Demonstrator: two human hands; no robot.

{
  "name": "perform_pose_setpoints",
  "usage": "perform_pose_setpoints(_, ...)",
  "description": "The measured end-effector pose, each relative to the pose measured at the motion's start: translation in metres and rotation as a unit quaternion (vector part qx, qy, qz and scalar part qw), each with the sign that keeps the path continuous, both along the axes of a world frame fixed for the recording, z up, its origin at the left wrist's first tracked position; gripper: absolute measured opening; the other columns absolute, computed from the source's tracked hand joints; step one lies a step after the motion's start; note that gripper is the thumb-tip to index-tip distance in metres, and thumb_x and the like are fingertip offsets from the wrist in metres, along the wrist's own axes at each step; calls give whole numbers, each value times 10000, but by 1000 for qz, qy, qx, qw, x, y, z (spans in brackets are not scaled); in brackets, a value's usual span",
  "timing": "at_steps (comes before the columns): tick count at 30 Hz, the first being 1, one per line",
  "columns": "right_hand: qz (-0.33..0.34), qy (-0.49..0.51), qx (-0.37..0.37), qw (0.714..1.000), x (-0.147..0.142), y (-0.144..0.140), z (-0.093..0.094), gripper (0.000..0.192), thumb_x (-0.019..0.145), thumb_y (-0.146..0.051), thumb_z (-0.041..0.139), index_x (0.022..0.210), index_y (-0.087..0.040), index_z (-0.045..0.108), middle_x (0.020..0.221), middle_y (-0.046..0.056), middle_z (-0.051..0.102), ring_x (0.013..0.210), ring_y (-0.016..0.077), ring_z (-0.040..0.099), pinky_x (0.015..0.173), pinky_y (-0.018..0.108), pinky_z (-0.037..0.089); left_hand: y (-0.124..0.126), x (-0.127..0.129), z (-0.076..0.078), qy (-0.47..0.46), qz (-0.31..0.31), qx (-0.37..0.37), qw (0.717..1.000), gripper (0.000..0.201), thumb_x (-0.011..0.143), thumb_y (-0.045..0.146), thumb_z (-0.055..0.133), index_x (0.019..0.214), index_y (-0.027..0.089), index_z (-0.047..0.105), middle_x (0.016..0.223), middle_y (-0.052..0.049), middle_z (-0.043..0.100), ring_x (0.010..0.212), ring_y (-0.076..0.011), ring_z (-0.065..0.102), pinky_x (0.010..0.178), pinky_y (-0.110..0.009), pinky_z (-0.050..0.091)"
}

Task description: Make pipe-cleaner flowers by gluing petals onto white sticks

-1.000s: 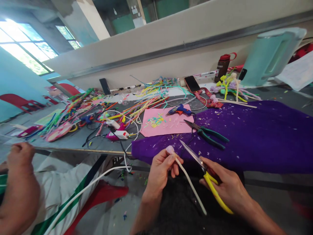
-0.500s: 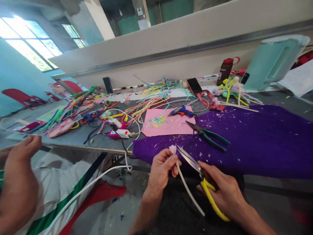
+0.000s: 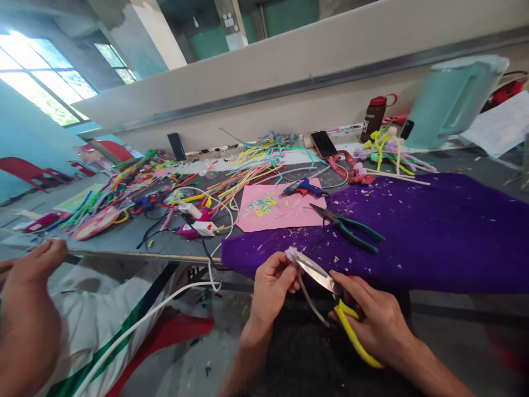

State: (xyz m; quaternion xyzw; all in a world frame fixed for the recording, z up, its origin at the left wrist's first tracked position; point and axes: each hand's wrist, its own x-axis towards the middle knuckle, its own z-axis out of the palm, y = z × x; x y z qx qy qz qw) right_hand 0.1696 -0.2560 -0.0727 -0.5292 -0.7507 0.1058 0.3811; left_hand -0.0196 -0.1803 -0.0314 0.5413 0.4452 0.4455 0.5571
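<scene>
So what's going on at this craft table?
The person's left hand pinches a white pipe cleaner with a pale fuzzy tip, while the right hand works yellow-handled scissors at that tip, over a purple felt cloth. Green-handled pliers lie on the cloth. Another person's hand rests left.

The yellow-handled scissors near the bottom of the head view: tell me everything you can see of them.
The scissors have two plain metal blades and bright yellow loop handles that look like plastic. The right hand holds them by the handles, fingers through the loops. The blades slant up and to the left, nearly closed, their tips at the pale fuzzy end of a white pipe cleaner pinched in the left hand. They hang in the air just before the purple cloth.
</scene>
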Motion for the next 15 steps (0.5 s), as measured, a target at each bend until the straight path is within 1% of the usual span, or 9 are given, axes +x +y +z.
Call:
perform_pose_setpoints(3, -8, -12, 11, 1000, 1, 0, 0, 520, 776, -250, 576, 1268, -190, 417, 867, 68, 603, 746, 171, 601, 603, 251, 491, 0, -1, 1, 25, 9, 34, 999, 95, 750, 259, 591, 766, 166, 582, 538, 37, 562, 454, -86, 491, 454, -187, 399)
perform_pose_setpoints(5, -8, -21, 17, 1000, 1, 1, -1, 523, 781, -253, 568, 1276, -190, 411, 876, 71, 611, 756, 173, 607, 602, 251, 496, 0, -1, 1, 32, 13, 41, 999, 80, 745, 251, 590, 765, 173, 587, 538, 39, 564, 456, -90, 489, 460, -192, 400)
perform_pose_setpoints(9, -4, -31, 11, 999, 3, 1, -3, 524, 797, -256, 548, 1293, -190, 392, 891, 73, 611, 759, 176, 608, 607, 260, 502, -1, 1, 3, 38, 20, 31, 999, 83, 741, 259, 594, 759, 179, 596, 528, 42, 564, 449, -92, 490, 454, -193, 398)
perform_pose_setpoints(15, 9, -26, -12, 1000, 3, 0, -6, 543, 810, -254, 550, 1313, -186, 358, 889, 76, 603, 746, 174, 605, 609, 264, 502, -1, 2, 2, 42, -5, 22, 999, 98, 762, 270, 582, 776, 173, 590, 559, 38, 570, 456, -86, 495, 450, -189, 404)
